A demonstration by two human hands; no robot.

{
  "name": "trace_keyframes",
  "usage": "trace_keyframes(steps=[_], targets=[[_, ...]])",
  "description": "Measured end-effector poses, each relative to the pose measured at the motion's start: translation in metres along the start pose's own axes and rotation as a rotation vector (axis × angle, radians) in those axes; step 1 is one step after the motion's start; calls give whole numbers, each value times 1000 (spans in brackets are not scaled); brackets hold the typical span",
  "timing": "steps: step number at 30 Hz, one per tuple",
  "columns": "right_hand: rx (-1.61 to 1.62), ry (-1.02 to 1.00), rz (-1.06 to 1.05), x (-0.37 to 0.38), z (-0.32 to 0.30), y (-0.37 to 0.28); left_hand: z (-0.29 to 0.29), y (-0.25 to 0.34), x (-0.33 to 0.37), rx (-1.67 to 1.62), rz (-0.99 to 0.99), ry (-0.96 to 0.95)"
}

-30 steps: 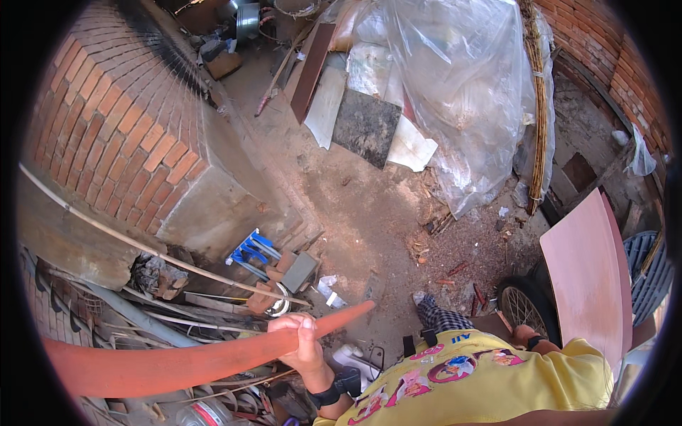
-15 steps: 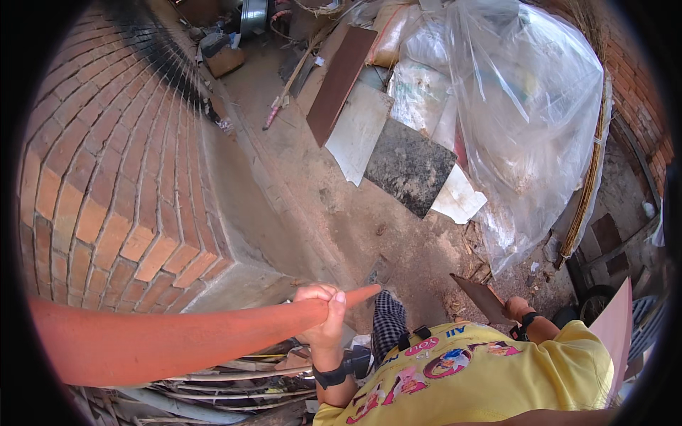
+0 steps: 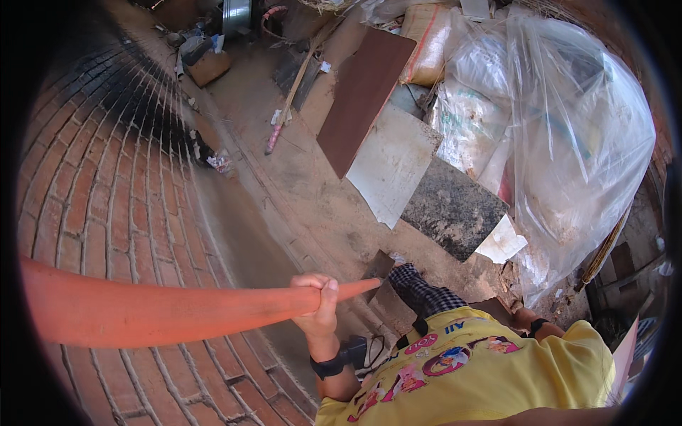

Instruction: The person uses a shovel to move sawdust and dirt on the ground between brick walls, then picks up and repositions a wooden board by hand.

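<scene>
My left hand (image 3: 316,309) is closed around a long orange pole (image 3: 170,312) that looks like a tool handle. It runs from the left side toward my feet. Beside its thin far end lies a dark flat piece (image 3: 379,265); I cannot tell whether the two are joined. At my right side, my right hand (image 3: 526,319) is closed on the edge of a thin brown board (image 3: 491,307), partly hidden by my yellow shirt (image 3: 483,362). My leg in checked trousers (image 3: 425,290) is stepped forward between them.
A brick wall (image 3: 142,241), blackened farther up, stands close on the left. Ahead on the dirt floor lie a dark red board (image 3: 366,96), a whitish sheet (image 3: 391,163) and a speckled black sheet (image 3: 455,209). Stuffed sacks under clear plastic (image 3: 582,156) fill the right. A stick (image 3: 302,78) lies farther off.
My view has turned and moved forward, so the sheets and sacks appear farther right and the brick wall fills more of the lower left. Both hands keep their grips.
</scene>
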State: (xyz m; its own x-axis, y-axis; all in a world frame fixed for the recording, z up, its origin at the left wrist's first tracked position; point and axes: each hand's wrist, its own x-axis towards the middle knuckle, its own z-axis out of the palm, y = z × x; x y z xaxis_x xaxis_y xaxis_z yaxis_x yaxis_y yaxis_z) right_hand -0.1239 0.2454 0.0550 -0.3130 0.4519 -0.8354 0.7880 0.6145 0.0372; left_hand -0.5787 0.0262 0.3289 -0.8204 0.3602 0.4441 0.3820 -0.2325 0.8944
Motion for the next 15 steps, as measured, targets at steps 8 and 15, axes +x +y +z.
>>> trace_keyframes(steps=[8, 15], targets=[[-92, -74, -58, 77, -235, -147, -28, -61, 218, 22, 0, 65], [-69, 89, -68, 177, -380, -255, -57, -133, 382, 31, 42, 66]])
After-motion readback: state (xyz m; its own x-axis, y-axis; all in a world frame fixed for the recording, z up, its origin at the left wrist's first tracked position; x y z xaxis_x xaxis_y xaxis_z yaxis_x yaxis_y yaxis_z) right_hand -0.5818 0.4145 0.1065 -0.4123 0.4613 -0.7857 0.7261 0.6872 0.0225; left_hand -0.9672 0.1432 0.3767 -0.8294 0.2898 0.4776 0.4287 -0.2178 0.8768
